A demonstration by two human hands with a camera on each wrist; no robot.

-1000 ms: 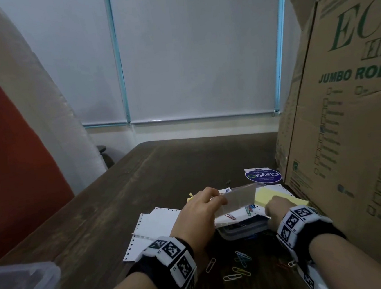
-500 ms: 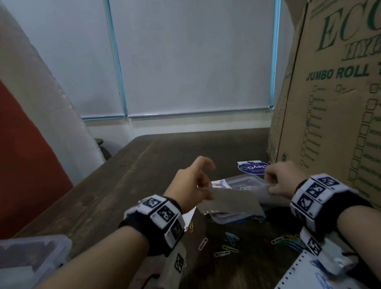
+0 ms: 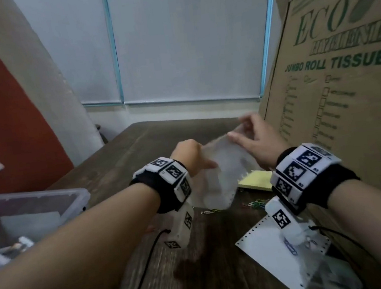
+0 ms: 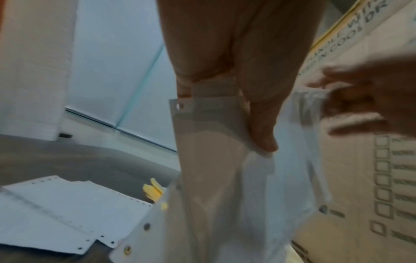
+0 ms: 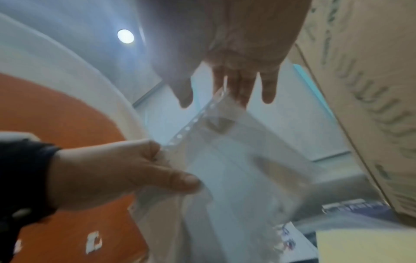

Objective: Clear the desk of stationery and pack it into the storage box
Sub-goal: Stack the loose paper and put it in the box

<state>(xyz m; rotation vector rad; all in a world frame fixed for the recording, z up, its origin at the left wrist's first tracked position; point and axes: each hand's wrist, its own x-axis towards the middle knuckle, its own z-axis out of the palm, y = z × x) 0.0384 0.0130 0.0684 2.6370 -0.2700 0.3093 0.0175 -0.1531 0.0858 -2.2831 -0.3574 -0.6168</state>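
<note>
The left hand (image 3: 189,155) pinches one edge of a clear punched plastic sleeve (image 3: 223,176), thumb on its face. The sleeve hangs in the air above the desk (image 3: 120,156). The right hand (image 3: 258,140), fingers nearly straight, pinches its upper corner.

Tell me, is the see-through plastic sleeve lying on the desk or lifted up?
Lifted up. The left hand pinches one edge of the plastic sleeve, the right hand its top corner; it hangs above the desk.
</note>
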